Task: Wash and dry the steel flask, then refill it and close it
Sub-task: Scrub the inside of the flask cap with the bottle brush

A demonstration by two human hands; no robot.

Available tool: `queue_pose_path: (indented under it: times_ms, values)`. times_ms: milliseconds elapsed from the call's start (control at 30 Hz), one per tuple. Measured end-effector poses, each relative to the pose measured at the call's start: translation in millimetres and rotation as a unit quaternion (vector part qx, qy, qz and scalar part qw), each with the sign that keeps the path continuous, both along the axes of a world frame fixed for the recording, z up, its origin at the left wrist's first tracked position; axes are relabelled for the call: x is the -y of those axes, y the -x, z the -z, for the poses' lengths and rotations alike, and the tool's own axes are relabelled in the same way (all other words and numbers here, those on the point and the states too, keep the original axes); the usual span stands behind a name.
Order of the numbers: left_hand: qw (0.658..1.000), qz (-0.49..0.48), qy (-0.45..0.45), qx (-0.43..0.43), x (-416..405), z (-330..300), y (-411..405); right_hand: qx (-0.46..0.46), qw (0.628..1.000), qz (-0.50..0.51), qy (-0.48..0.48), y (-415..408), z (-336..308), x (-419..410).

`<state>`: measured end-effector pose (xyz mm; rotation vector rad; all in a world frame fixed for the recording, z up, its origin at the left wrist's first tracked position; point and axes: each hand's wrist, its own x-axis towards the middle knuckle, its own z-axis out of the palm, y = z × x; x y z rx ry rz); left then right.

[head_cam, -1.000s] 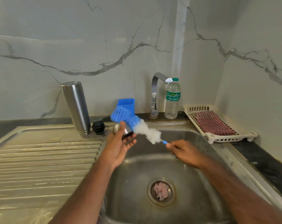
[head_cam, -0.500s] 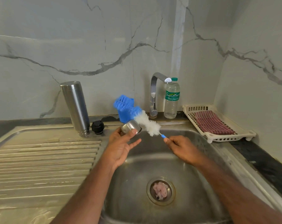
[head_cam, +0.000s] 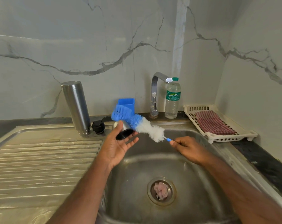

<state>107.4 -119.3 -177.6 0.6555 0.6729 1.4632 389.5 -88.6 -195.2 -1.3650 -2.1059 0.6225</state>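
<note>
The steel flask stands upside down on the ribbed drainboard at the left of the sink, with its open mouth down and its body a little tilted. Just beside it, to the right, sits its black stopper. The steel cap of the flask is in the left hand: the thumb and the fingertips hold it over the near left part of the basin, and its dark inside faces toward the camera. The right hand pinches the thin blue handle of a bottle brush. The white fluffy part of the brush lies just beside the cap, and the blue bristle head bends up behind it; I cannot tell if the bristles touch the cap.

Behind the brush a blue plastic holder stands near the wall. The steel tap rises at the back of the sink, and a clear water bottle with a green label and cap stands just to its right. On the dark counter at the right a white plastic basket holds a folded red checked cloth. In the drain strainer lies a small pale pink lump.
</note>
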Motion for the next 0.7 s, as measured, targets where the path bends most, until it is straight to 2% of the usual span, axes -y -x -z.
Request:
queue_pose_path:
  times_ms: [133, 233, 300, 400, 467, 700]
  values:
    - [0.998, 0.034, 0.021, -0.052, 1, 4, -11, -0.014, 1.0, 0.007, -0.021, 22, 2, 3]
    - [0.996, -0.002, -0.001, -0.085, 2, 1, -6, 0.004, 1.0, 0.01, -0.021, 11, 1, 1]
    - [0.986, -0.049, -0.02, -0.157, 0, 2, 3, 0.023, 1.0, 0.012, -0.011, -2, 0, 1]
    - [0.917, -0.118, -0.028, -0.379, -4, 13, 3, 0.041, 0.999, 0.019, -0.026, 4, 0, 3]
    - [0.877, -0.133, -0.04, -0.459, -5, 17, -7, 0.048, 0.998, 0.019, -0.047, 19, 0, 6]
    - [0.83, -0.208, -0.107, -0.506, -6, 13, -1, 0.063, 0.996, 0.044, -0.05, -3, -4, 2]
